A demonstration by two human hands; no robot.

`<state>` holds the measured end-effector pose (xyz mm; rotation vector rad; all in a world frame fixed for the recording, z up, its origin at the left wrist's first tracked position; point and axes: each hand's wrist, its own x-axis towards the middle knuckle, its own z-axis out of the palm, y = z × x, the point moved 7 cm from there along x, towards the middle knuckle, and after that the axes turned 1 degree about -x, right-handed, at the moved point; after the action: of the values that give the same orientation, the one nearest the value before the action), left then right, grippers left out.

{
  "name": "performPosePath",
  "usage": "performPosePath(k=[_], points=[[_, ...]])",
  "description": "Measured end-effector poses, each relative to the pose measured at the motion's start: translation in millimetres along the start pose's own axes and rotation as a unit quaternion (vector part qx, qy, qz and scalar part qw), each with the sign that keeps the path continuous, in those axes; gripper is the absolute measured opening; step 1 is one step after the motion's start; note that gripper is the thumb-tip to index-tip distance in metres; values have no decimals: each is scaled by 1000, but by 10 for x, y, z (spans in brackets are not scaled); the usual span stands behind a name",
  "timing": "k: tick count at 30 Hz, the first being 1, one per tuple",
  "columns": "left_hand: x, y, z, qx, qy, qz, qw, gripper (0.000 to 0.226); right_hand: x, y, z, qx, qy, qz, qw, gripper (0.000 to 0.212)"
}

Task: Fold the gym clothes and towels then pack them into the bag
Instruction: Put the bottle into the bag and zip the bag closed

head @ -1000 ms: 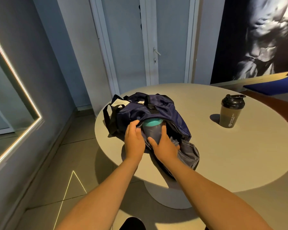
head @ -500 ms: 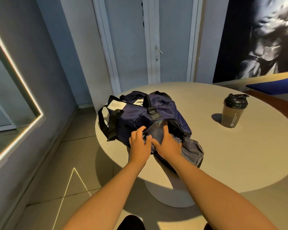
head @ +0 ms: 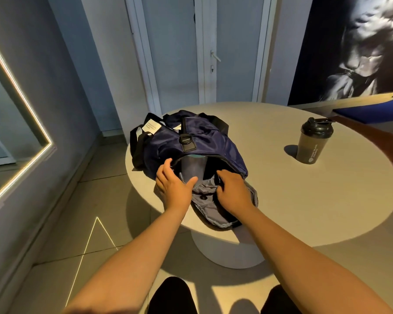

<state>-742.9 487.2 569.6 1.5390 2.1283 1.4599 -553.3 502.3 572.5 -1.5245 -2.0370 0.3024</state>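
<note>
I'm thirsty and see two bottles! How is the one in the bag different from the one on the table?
The bottle in the bag has a teal top and blue-grey body; the shaker has a black lid and smoky grey body with white print. The bottle is tucked inside the bag, partly hidden; the shaker stands upright in the open on the table. Both are round drink containers with tops on.

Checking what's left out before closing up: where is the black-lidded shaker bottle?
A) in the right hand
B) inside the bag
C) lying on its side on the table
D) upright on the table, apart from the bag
D: the shaker bottle stands upright on the table, right of the bag; the left hand and right hand are both at the bag.
</note>
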Motion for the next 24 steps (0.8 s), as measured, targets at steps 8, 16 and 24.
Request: performPosePath(k=[8, 16, 24], points=[[-284, 192, 39, 91, 22, 211, 973, 27, -45, -3, 406, 21, -46, 15, 999, 46], [-240, 212, 229, 179, -85, 147, 969, 42, -37, 51, 339, 89, -26, 29, 995, 72], [-110, 254, 369, 228, -105, 183, 951, 58, -30, 46, 304, 79, -44, 49, 995, 80]])
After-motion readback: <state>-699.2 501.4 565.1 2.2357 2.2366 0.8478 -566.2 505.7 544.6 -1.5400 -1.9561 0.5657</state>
